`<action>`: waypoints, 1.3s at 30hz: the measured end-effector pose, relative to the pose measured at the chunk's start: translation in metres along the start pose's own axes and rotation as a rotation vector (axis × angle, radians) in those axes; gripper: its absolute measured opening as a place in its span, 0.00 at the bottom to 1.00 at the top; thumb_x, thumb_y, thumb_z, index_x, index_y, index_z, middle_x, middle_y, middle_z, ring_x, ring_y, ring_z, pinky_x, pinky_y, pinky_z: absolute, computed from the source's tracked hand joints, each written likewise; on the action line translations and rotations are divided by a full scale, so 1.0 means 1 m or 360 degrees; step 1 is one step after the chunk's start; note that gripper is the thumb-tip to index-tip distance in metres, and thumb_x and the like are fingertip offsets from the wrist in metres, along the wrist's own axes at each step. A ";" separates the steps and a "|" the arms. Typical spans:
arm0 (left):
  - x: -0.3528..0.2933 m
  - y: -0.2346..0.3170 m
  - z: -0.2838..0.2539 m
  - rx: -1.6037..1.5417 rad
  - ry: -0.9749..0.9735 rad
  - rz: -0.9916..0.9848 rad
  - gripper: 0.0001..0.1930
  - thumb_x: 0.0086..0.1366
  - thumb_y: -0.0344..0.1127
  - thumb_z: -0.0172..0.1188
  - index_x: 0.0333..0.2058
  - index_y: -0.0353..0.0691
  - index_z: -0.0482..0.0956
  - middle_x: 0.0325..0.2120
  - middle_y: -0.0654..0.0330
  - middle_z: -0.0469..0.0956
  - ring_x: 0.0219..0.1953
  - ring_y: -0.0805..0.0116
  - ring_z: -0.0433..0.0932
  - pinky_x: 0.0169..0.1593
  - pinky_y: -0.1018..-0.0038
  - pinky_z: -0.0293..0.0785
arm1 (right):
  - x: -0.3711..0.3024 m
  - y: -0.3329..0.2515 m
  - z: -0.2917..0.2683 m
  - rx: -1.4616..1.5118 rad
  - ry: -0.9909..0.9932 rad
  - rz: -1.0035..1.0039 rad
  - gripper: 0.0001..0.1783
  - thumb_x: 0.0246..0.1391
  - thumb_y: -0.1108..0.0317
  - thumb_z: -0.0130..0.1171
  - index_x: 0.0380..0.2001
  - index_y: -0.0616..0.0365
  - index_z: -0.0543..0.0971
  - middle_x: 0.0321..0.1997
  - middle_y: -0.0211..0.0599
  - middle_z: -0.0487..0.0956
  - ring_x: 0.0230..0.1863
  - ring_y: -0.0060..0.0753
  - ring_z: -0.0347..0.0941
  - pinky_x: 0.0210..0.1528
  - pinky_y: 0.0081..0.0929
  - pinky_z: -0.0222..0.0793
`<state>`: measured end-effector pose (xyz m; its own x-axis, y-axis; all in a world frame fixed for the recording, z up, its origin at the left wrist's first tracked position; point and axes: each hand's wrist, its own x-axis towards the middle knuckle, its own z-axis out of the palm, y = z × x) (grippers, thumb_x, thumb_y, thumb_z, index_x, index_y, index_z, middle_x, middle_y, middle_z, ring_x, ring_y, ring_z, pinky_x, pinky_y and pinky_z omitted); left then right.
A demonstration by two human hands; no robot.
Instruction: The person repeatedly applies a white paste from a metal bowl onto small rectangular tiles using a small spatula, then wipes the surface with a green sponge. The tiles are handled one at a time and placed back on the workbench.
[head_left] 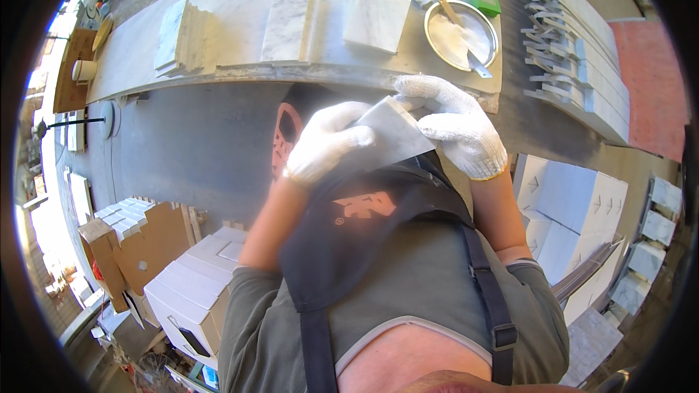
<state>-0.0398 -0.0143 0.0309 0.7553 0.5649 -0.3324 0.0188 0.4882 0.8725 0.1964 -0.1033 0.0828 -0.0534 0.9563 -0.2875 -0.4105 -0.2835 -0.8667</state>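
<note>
In the centre of the frame you hold a small marble tile (pixel 393 135) between both gloved hands: your left hand (pixel 328 142) is closed on its left edge, your right hand (pixel 455 124) on its upper right corner. It looks like handling before placing; the workbench (pixel 240 73) edge is just above, so move gently, with open room at left

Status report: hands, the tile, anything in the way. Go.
Left hand and right hand, gloved, both gripping marble tile at chest. Workbench ahead, metal bowl on it. Nothing blocking.
</note>
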 end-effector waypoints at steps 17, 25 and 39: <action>0.015 -0.014 0.001 -0.0029 0.0229 0.0111 0.19 0.73 0.37 0.63 0.58 0.33 0.79 0.50 0.61 0.83 0.52 0.73 0.79 0.59 0.71 0.73 | -0.001 0.013 0.004 -0.0366 0.0233 0.0087 0.29 0.63 0.61 0.62 0.64 0.65 0.75 0.51 0.35 0.83 0.44 0.24 0.79 0.43 0.22 0.74; 0.027 -0.019 0.010 -0.0646 -0.0083 0.0200 0.22 0.77 0.39 0.57 0.62 0.31 0.76 0.55 0.56 0.82 0.57 0.65 0.79 0.64 0.67 0.73 | 0.001 0.013 -0.002 -0.0053 0.0424 -0.0093 0.23 0.66 0.65 0.59 0.60 0.66 0.79 0.46 0.31 0.84 0.40 0.19 0.78 0.43 0.17 0.70; 0.036 -0.017 0.015 -0.0468 0.0107 0.0293 0.21 0.76 0.37 0.57 0.61 0.30 0.76 0.56 0.55 0.82 0.57 0.65 0.79 0.63 0.67 0.74 | 0.010 0.015 -0.009 0.0095 0.0401 -0.0145 0.24 0.68 0.66 0.58 0.62 0.70 0.75 0.56 0.37 0.82 0.57 0.28 0.77 0.61 0.27 0.71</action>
<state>-0.0027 -0.0123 0.0090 0.6835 0.6990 -0.2105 -0.3103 0.5392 0.7829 0.1982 -0.0991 0.0628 0.2113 0.9275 -0.3083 -0.4567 -0.1852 -0.8701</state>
